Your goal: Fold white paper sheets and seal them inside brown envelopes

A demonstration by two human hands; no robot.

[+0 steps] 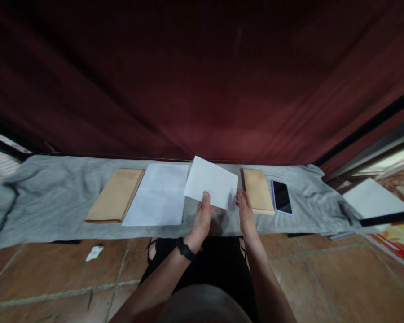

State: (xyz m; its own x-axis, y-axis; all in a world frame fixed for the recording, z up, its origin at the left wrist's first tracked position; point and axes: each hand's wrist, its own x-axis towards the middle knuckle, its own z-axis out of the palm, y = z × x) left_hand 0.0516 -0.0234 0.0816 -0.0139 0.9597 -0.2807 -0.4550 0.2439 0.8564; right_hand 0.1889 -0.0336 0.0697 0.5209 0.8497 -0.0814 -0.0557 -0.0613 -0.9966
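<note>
1 white paper [210, 179], long axis toward the tabletop's [313, 197] right edge, is pinched by the left hand [203, 219] — right hand [246, 213] just beside, fingers parted.

Held paper [211, 181] is white, the curtain [202, 89] perhaps maroon.

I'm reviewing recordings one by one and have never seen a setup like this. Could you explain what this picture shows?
There is no machine here: a person works with two bare hands. The single picture comes from a camera worn on the head, looking forward and down. The left hand holds a white paper, with the thumb on top. The right hand is near the paper's right edge, holding nothing that I can see. On the grey cloth lie, from left to right, what look like brown envelopes, white sheet paper, a second brown stack and a phone.
</note>
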